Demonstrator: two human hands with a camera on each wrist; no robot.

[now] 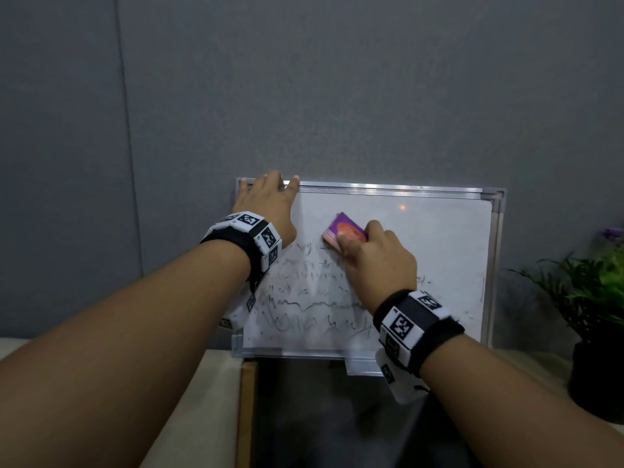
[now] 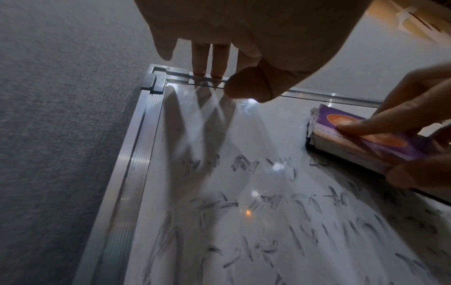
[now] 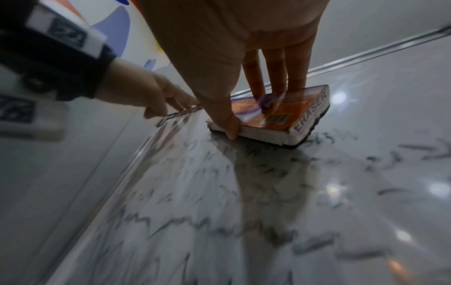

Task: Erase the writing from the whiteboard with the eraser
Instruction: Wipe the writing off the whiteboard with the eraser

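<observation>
A whiteboard [image 1: 422, 238] in a metal frame leans against the grey wall. Smudged dark writing [image 1: 304, 292] covers its lower left part [image 2: 268, 212] [image 3: 195, 221]. My right hand [image 1: 358, 241] grips a purple and orange eraser [image 1: 344, 228] and presses it flat on the board just above the writing. In the right wrist view, the thumb lies on the eraser's [image 3: 288, 113] side and the fingers on its top. My left hand [image 1: 283, 184] rests with straight fingers [image 2: 200, 63] on the top frame near the board's upper left corner. The eraser [image 2: 324, 115] lies right of it.
A green plant [image 1: 594, 285] in a black pot [image 1: 594, 376] stands at the right, close to the board's right edge. The board rests on a beige surface [image 1: 209, 383] with a wooden edge and a dark gap in front. A small tray [image 1: 361, 366] hangs below the bottom frame.
</observation>
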